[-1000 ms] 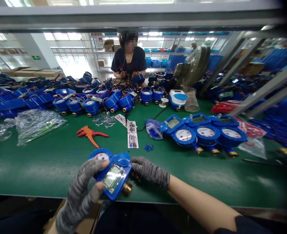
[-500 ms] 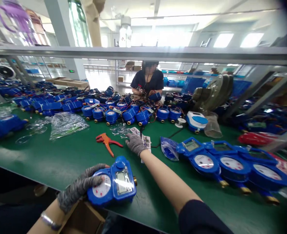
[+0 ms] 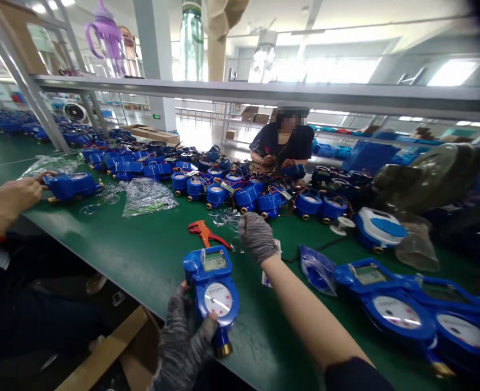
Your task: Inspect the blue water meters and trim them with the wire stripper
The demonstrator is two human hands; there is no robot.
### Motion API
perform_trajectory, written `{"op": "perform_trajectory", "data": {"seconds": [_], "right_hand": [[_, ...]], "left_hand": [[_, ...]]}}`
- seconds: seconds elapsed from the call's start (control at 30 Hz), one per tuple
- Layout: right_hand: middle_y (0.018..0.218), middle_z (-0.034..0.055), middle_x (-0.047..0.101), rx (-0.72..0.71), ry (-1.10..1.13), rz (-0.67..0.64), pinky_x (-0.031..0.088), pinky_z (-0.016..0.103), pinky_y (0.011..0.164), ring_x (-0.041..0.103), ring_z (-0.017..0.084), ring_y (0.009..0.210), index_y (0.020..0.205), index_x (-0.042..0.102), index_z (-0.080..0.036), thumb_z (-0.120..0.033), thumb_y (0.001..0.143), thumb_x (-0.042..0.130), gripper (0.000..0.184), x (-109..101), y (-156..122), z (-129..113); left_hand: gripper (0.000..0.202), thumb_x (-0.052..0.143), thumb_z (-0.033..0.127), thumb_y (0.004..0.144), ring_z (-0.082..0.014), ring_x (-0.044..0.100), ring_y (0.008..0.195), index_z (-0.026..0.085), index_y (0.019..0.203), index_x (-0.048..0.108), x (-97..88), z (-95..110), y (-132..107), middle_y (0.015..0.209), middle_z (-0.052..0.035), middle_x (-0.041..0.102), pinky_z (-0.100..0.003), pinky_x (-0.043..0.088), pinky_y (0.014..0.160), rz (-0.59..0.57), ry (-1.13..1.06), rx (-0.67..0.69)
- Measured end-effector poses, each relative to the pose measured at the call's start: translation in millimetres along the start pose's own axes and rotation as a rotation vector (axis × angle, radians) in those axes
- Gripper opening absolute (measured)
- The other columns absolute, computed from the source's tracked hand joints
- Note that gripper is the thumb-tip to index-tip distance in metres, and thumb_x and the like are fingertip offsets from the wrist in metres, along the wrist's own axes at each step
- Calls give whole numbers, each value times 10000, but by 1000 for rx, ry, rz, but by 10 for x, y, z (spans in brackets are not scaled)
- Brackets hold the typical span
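Note:
My left hand (image 3: 184,338), in a grey knit glove, grips a blue water meter (image 3: 213,285) at the near edge of the green table (image 3: 142,255). The meter lies with its small display away from me and its white dial and brass fitting toward me. My right hand (image 3: 257,237), also gloved, reaches forward over the table with curled fingers, resting on white label strips (image 3: 278,249) beside some clear rings (image 3: 225,218). What its fingers hold, if anything, is hidden.
An orange-red hand tool (image 3: 204,232) lies just left of my right hand. Several blue meters (image 3: 390,304) sit at the right and in rows at the back (image 3: 244,195). Another person's hands (image 3: 14,194) hold a meter at left; a person (image 3: 284,142) sits opposite.
My head turned left, bringing the neighbour's hands into view. My left hand turned the meter so its dial faces me. My right hand stayed stretched forward at the label strips.

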State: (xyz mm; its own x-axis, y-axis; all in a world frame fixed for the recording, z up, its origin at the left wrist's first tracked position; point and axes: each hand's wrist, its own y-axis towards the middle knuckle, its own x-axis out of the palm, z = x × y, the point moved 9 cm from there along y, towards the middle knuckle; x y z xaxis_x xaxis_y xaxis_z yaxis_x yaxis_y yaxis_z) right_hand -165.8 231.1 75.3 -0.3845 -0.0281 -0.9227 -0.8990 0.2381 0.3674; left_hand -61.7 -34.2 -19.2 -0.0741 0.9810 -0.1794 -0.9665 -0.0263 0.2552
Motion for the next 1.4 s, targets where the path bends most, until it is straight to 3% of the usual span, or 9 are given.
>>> {"op": "perform_trajectory", "data": {"seconds": [0.13, 0.2, 0.3, 0.47, 0.67, 0.87, 1.23, 1.33, 1.4], "right_hand": [[869, 45, 620, -17, 231, 172, 463, 283, 739, 586, 170, 785, 987, 543, -171, -277, 978, 392, 185, -537, -581, -37], [870, 24, 609, -144, 433, 276, 470, 267, 712, 584, 154, 769, 977, 534, -189, -249, 943, 467, 96, -792, -941, -216], [904, 66, 607, -404, 385, 354, 476, 311, 701, 575, 193, 799, 1029, 575, -179, -192, 893, 516, 149, -978, -1398, -647], [924, 106, 612, -666, 240, 236, 485, 364, 717, 553, 233, 806, 978, 624, -174, -217, 855, 522, 166, -795, -1642, -1128], [1102, 159, 612, -622, 186, 245, 477, 432, 871, 557, 273, 985, 1187, 569, -128, -303, 846, 542, 384, -677, -1608, -1129], [1042, 89, 633, -654, 189, 0, 475, 413, 820, 557, 245, 918, 1150, 610, -176, -236, 848, 592, 309, -368, -1521, -1270], [1131, 76, 634, -625, 467, -68, 449, 447, 941, 558, 249, 1024, 1174, 597, -197, -309, 862, 629, 332, -621, -1551, -1262], [1161, 120, 630, -562, 481, 16, 478, 445, 916, 587, 263, 1026, 1280, 519, -164, -311, 871, 599, 442, -732, -1551, -1084], [1145, 114, 641, -504, 598, -71, 509, 392, 874, 617, 232, 994, 1387, 411, -166, -349, 905, 558, 536, -706, -1374, -899]], "left_hand": [[458, 683, 269, 807, -283, 555, 1137, 208, 1242, 554, -69, 747, -75, 1229, -103, 591, -465, 487, 959, 106, 374, 661], [272, 644, 132, 807, -221, 587, 1024, 200, 1070, 619, 0, 899, -189, 1081, -62, 641, -416, 494, 930, 62, 364, 806], [267, 654, 87, 785, -235, 579, 1045, 167, 1036, 609, 118, 884, -329, 1047, -76, 639, -484, 461, 997, -15, 274, 835], [342, 543, 48, 846, -245, 497, 1228, 171, 1166, 563, 202, 729, -394, 1174, -100, 582, -591, 286, 1149, -191, 147, 923], [352, 587, 26, 806, -269, 495, 1229, 179, 1122, 567, 16, 587, -182, 1183, -115, 503, -566, 415, 1079, -189, 24, 823], [372, 587, 48, 788, -268, 520, 1199, 169, 1135, 532, -43, 544, -131, 1195, -129, 533, -496, 491, 1016, -100, 47, 755], [375, 564, 180, 810, -286, 513, 1186, 101, 1176, 554, -50, 634, -179, 1195, -142, 576, -469, 452, 1021, -2, 300, 903], [357, 552, 215, 820, -306, 502, 1186, 121, 1163, 587, 19, 683, -204, 1173, -132, 589, -518, 417, 1028, -37, 368, 958], [351, 572, 201, 815, -307, 500, 1188, 151, 1162, 602, 58, 717, -198, 1155, -115, 599, -535, 410, 1027, -58, 385, 976]]}}
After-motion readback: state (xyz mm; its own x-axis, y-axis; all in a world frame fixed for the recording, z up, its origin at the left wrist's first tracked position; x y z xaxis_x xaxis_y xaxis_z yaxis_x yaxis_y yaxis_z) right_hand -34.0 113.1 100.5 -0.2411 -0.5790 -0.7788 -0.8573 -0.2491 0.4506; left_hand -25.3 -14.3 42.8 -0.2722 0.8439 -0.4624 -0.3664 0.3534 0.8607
